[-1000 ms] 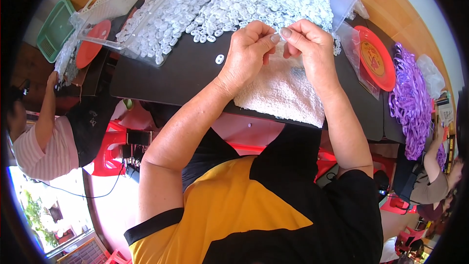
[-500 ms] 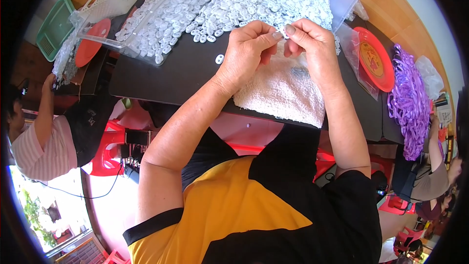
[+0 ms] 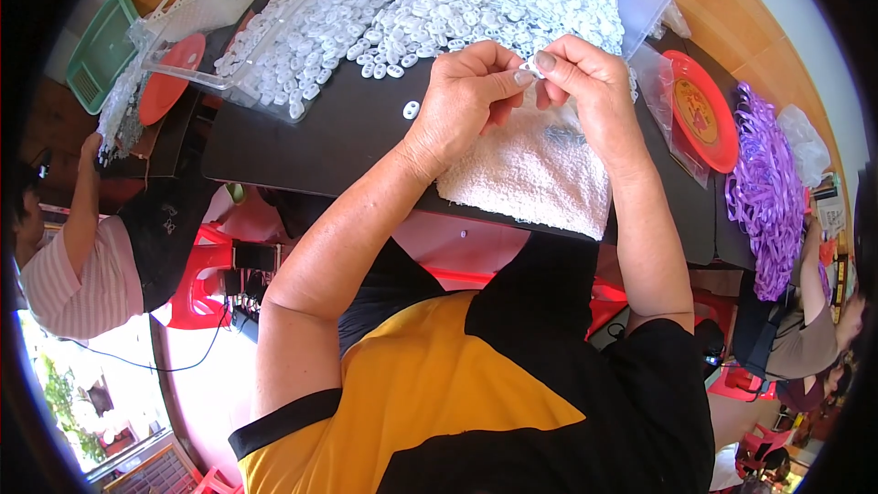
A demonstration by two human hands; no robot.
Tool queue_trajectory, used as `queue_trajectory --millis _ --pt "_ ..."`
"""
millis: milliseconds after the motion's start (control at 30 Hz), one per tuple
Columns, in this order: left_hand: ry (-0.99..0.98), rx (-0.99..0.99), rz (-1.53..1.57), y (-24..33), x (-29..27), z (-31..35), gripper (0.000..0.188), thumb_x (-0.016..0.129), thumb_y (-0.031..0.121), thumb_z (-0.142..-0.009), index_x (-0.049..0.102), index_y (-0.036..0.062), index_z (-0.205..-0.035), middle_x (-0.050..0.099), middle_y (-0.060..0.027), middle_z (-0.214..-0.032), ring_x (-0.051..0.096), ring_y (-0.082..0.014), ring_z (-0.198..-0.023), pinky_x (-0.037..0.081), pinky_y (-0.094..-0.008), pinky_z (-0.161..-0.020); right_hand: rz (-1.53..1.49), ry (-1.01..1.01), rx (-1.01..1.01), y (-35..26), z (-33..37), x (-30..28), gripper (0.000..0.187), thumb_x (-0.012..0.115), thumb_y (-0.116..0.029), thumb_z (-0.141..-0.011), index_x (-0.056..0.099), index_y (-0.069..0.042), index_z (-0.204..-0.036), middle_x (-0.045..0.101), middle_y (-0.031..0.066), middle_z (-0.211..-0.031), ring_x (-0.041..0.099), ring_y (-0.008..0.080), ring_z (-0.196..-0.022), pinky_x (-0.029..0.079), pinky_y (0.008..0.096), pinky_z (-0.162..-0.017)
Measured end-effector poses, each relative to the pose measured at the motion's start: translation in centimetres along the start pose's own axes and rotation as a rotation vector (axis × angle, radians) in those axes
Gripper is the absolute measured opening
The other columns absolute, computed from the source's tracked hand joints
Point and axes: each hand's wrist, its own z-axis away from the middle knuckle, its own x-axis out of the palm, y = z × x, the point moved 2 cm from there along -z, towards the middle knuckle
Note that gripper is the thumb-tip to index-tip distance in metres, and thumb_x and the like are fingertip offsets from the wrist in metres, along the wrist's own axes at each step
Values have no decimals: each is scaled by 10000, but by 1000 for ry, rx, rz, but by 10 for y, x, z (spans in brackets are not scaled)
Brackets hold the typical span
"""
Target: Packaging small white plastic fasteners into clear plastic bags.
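No writing is legible (a pale mark [image 3: 168, 219] on dark clothing [image 3: 166, 261] is blurred).

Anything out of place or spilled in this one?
One white two-holed piece lies alone on the dark tabletop, apart from the heap of similar pieces, so it looks strayed. Whether it was dropped or set there, I can't tell. No damage stands out.

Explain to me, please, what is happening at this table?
A person pinches a small white piece between the fingertips of the left hand and the right hand. A towel lies at the near edge of the dark table. One loose piece lies alone left of the hands, and a big pile of similar pieces is beyond them.
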Motion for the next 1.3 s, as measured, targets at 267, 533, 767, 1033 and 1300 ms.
queue_trajectory --millis 267,533,767,1033,1300 --pt "27 20 57 -1 0 -1 121 648 104 -891 591 -2 -871 551 -8 -631 467 -50 -495 339 -202 -412 -22 15 14 -2 1 3 183 636 -190 -896 616 -33 -804 474 -35 -594 449 55 -548 363 210 -520" --pt "7 89 -14 2 1 0 165 724 46 -820 593 -4 -907 583 -12 -676 504 -45 -530 376 -194 -429 -102 -24 42 -7 1 -5 205 629 -183 -908 630 4 -824 542 0 -662 519 90 -583 411 221 -551" --pt "1 189 -27 6 5 2 319 804 11 -720 602 4 -967 584 -5 -762 530 -38 -637 431 -187 -502 -133 -117 71 -4 1 -10 217 637 -193 -901 637 17 -846 558 16 -683 529 89 -578 456 230 -515" --pt "-41 220 -1 5 3 3 354 832 5 -679 629 38 -967 563 27 -743 512 -24 -640 432 -181 -514 -151 -125 142 -5 2 -7 249 646 -244 -885 630 -25 -769 561 13 -587 545 95 -513 383 213 -524" --pt "-12 195 -11 8 3 4 348 838 10 -670 633 29 -951 576 21 -751 528 -25 -646 448 -181 -532 -181 -151 131 -4 3 -5 243 647 -246 -886 630 -32 -772 587 15 -621 556 98 -535 392 211 -539"
